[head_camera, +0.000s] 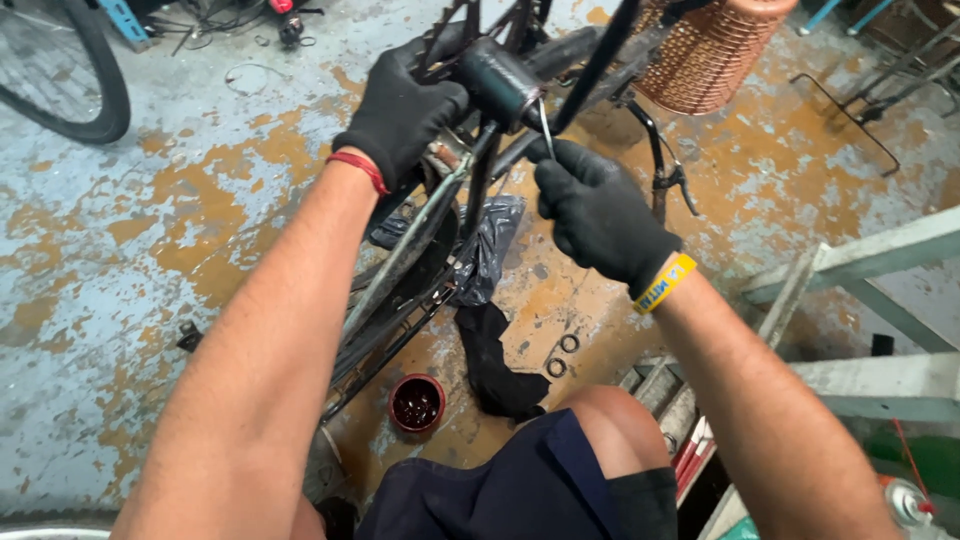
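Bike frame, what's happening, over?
Left hand grips bike frame. Right hand holds thin metal tool at its shell. Grease tub, rings on floor.

Both hands wear black gloves: left hand (402, 112) with a red wrist cord, right hand (598, 215) with a yellow wristband; bare forearms, dark shorts.

Even overhead workshop light, soft shadows, mild sheen on the painted floor (120, 260), wide-angle bending at edges, mostly sharp
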